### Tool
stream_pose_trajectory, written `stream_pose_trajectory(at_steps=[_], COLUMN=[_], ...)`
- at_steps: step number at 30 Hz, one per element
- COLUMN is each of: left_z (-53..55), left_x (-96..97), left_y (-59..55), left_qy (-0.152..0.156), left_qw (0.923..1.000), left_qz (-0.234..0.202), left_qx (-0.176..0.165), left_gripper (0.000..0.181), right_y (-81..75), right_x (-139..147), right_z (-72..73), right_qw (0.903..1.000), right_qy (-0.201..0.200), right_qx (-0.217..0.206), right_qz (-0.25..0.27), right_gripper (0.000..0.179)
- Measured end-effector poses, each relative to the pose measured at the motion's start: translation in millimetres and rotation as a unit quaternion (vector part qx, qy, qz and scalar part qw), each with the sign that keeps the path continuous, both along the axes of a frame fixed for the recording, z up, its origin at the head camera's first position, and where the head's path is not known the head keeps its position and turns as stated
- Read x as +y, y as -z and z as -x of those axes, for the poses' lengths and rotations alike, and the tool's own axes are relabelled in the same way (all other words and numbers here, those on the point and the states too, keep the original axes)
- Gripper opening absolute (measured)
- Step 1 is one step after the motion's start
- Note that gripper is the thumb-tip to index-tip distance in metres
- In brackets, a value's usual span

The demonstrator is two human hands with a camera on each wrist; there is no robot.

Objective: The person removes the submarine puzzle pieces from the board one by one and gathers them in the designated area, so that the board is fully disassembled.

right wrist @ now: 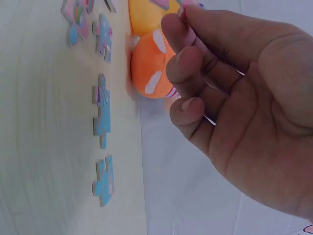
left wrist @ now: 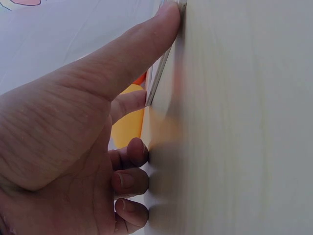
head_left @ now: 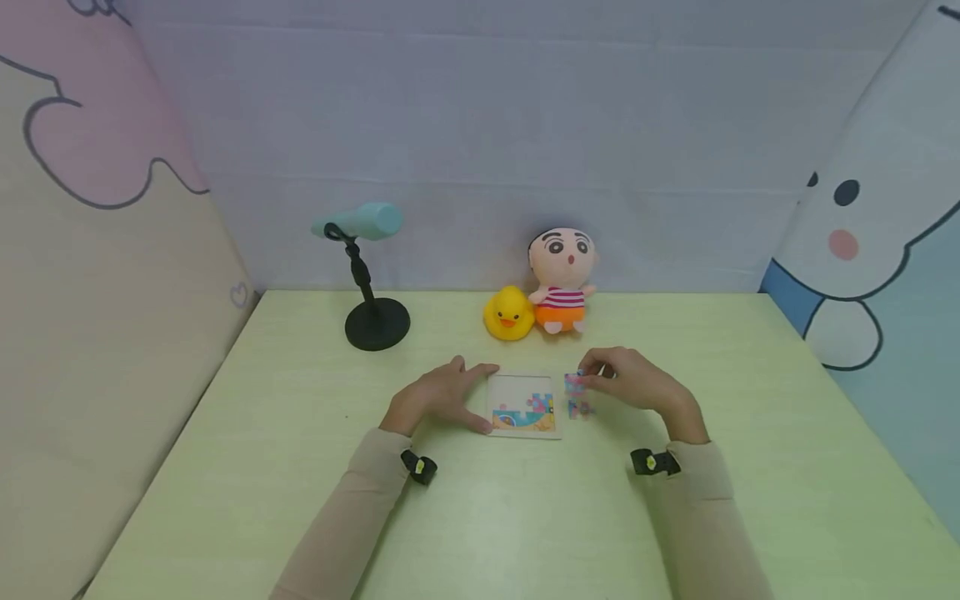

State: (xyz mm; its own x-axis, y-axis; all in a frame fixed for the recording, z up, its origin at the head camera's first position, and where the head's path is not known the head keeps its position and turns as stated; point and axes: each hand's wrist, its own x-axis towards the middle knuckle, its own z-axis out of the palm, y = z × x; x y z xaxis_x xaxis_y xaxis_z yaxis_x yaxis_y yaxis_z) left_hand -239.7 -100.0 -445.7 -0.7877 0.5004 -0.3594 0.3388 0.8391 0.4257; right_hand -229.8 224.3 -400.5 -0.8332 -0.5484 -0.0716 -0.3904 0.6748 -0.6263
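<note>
Right hand (right wrist: 259,107) (puzzle piece (right wrist: 183,12) in grip)

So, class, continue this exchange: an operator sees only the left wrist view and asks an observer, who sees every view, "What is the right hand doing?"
Observer: The right hand is pinching a puzzle piece between thumb and finger.
Operator: I only get an edge of the puzzle tray. How full is it?
Observer: Pieces cover its bottom; its upper left is bare.
Operator: Is anything loose on the table?
Observer: Yes, the right wrist view shows blue pieces lying there.
</note>
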Motion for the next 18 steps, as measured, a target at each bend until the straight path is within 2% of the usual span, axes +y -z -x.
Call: stream_pose_trajectory(at_steps=[6,13,18], left_z=[-0.9,-0.8,-1.1], left_x=[-1.1,-2.3,-0.9], left_y=[-0.9,-0.1,-0.1], left_qy=[-0.003,-0.002,-0.005], left_qw=[1.0000,1.0000,1.0000], left_qz=[-0.005,-0.005,-0.004], left_qx=[-0.001,-0.002,-0.006], left_gripper=[0.101,0.101,0.101], right_y=[-1.7,-1.3,0.1], right_x=[16.4,27.9,31.6], right_z=[0.2,-1.4,-3.3], right_qw=[0.9996,0.9958,0.9942], right_qy=[0.005,0.003,0.006], right_qx=[-0.028,-0.089,-0.104], right_qz=[-0.003,-0.022,-0.027], right_gripper=[0.012,0.014,0.015])
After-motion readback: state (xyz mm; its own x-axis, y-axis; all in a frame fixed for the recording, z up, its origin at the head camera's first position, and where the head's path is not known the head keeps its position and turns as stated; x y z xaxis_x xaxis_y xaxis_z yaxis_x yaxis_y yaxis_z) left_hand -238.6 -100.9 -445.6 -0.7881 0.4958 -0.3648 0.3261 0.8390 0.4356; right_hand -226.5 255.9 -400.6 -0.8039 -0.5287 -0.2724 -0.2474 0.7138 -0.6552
